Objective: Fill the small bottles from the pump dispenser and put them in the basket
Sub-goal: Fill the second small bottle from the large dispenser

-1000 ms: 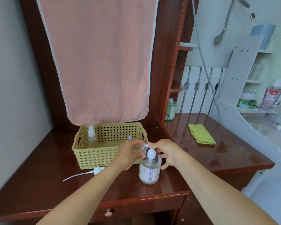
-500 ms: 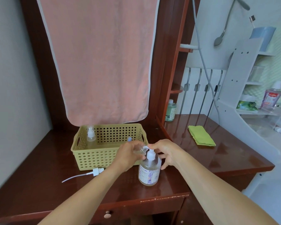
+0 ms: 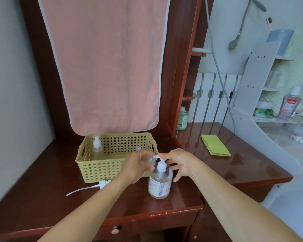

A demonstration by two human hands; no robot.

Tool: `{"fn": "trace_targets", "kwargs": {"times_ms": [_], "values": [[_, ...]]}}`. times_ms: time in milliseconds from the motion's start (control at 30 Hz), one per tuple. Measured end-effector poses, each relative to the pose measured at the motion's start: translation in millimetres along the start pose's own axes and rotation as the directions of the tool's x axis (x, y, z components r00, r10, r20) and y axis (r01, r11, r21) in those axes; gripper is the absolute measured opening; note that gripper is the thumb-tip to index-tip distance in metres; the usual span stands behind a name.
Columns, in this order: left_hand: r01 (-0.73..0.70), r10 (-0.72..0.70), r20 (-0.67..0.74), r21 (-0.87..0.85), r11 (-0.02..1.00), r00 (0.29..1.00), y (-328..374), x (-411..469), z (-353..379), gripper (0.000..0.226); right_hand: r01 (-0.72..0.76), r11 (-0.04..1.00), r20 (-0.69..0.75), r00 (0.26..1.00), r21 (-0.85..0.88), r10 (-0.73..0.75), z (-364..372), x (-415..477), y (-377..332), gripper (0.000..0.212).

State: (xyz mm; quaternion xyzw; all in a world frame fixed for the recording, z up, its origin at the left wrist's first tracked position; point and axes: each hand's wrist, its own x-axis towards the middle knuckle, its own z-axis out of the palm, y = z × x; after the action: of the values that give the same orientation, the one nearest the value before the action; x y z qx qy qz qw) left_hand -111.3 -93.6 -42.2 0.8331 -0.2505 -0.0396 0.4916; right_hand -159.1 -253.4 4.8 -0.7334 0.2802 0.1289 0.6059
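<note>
A clear pump dispenser [image 3: 160,182] with a white pump head stands on the dark wooden desk near its front edge. My left hand [image 3: 135,166] grips a small clear bottle [image 3: 150,160], tilted with its open neck at the pump's spout. My right hand [image 3: 180,163] rests its fingertips on top of the pump head, other fingers spread. Behind them sits a yellow-green perforated basket [image 3: 101,169] with one small spray bottle [image 3: 97,144] standing in its back left corner. A loose white spray cap with a long tube [image 3: 96,185] lies on the desk in front of the basket.
A pink towel [image 3: 108,63] hangs behind the basket. To the right are a green bottle [image 3: 182,118], a folded green cloth [image 3: 215,145] and a white shelf unit with a pink bottle [image 3: 289,103]. The desk's front edge [image 3: 164,213] is close.
The pump head has risen slightly under my right hand's fingertips. My left hand keeps the small bottle at the spout; nothing else moved.
</note>
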Motion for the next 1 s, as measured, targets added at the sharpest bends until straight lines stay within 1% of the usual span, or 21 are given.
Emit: {"fn": "trace_targets", "kwargs": {"times_ms": [67,100,200,267,367,500,600,733,833,900,1000], "values": [[0.009,-0.009,-0.011,0.000,1.000,1.000,0.0,2.6,-1.2,0.030,-0.004,1.000,0.014,1.000,-0.004,0.004,-3.9,1.5,-1.6,0.037],[0.006,-0.006,-0.008,0.004,1.000,1.000,0.5,3.4,-1.3,0.029,-0.001,1.000,0.011,1.000,0.003,0.001,-3.8,2.7,-2.0,0.038],[-0.005,0.005,0.013,0.016,1.000,1.000,-1.4,6.2,1.5,0.029,0.004,1.000,-0.025,1.000,0.016,-0.004,3.9,7.2,-1.5,0.050],[0.007,-0.007,0.022,0.018,1.000,1.000,-2.9,5.1,3.7,0.031,0.001,1.000,-0.025,1.000,0.019,0.000,6.6,8.4,1.6,0.052],[0.000,-0.001,0.022,0.046,0.999,1.000,-2.2,4.1,4.6,0.029,-0.019,0.999,0.009,1.000,0.049,0.018,2.4,7.3,3.4,0.051],[-0.013,0.013,0.001,0.016,1.000,1.000,2.5,2.3,-0.2,0.035,-0.018,0.999,0.040,0.999,0.036,0.016,-3.1,6.6,-2.5,0.051],[-0.017,0.017,-0.010,0.024,1.000,1.000,0.9,3.4,-0.7,0.035,-0.023,0.999,0.019,1.000,0.042,0.022,-1.2,11.4,-3.0,0.055],[-0.034,0.033,0.014,0.029,0.999,0.999,0.0,2.3,1.7,0.031,-0.013,0.999,-0.036,0.999,0.046,0.015,5.7,12.9,0.7,0.052],[-0.028,0.028,0.008,0.027,0.999,1.000,-2.0,2.5,2.7,0.029,-0.029,0.999,-0.008,1.000,0.042,0.029,2.7,8.5,0.7,0.051],[-0.002,0.002,-0.003,-0.012,1.000,1.000,-2.6,3.1,3.0,0.032,-0.039,0.998,0.025,0.999,0.043,0.038,-1.7,6.0,-2.7,0.051],[0.015,-0.016,-0.022,-0.035,0.999,1.000,-2.2,5.4,1.3,0.033,-0.028,0.999,0.020,0.999,0.028,0.028,-3.7,6.5,-7.2,0.053]]}}
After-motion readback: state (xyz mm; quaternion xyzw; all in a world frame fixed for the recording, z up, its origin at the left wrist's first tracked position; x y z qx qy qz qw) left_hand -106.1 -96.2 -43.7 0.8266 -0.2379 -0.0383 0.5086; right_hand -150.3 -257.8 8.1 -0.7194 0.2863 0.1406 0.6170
